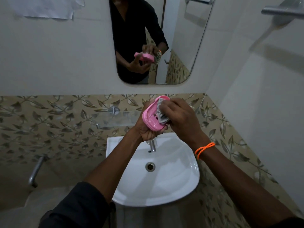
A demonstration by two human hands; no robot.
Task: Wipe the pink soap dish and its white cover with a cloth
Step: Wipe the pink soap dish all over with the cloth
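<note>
My left hand [145, 131] grips the pink soap dish [151, 118] from below and holds it tilted above the basin, its hollow side facing me. Two small slots show in the dish floor. My right hand [182, 119] presses a grey-and-white striped cloth [162, 112] into the right part of the dish. An orange cord is tied around my right wrist. The white cover is not visible anywhere in the head view.
A white wash basin [181, 178] with a chrome tap [153, 146] sits below my hands. A glass shelf [115, 118] runs along the leaf-patterned tiles. Above hangs a mirror [181, 46] reflecting the person. A metal pipe [35, 171] is at left, a towel rail [279, 11] top right.
</note>
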